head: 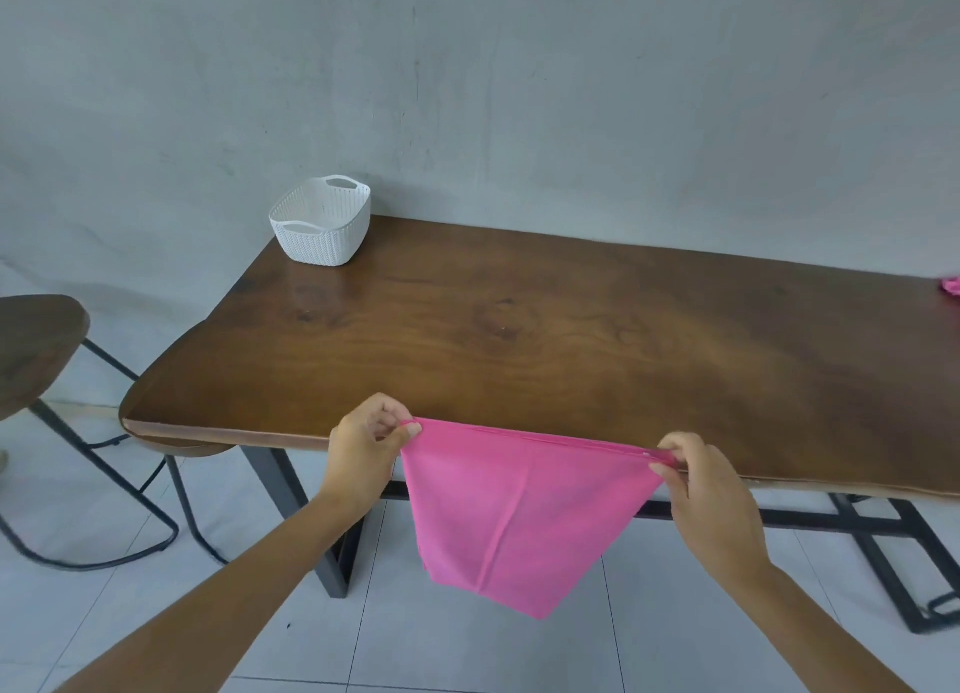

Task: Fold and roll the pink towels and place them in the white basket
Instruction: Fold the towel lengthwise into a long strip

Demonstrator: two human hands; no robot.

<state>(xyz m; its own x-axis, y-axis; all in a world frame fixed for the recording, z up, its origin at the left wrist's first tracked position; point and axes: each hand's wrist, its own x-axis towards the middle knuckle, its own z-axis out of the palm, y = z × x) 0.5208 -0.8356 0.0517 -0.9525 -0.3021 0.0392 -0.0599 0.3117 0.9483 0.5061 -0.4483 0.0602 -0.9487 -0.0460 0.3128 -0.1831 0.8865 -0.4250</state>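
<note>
**Towel tally, and which way it's hanging**

Watching the head cam from my desk, here's the count. There are two hands with one pink cloth towel (519,510) between them, plus one more crumpled bit of pink fabric (951,286). There's also one white plastic basket with a woven pattern and two handle slots (322,243), one dark brown wooden table (519,329) and one round wooden stool on black metal legs (31,349).

The left hand (366,445) pinches one top corner of the towel between thumb and curled fingers. The right hand (711,490) pinches the other top corner the same way. The top edge is pulled taut from hand to hand, so the long axis runs side to side, dipping a touch towards the right hand. It looks like more than one layer along that edge.

Below the hands the towel hangs free and narrows to a point at the bottom. A crease runs down it from roughly midway between the hands. The towel hangs in front of the table's near edge, clear of the tabletop.

The basket stands upright on the table well beyond the left hand and a bit to its left, at the back corner by the grey wall. The pink fabric lies on the table far out past the right hand and is cut off by the frame, so I can't tell its shape. The stool is off to the left of the left hand.
</note>
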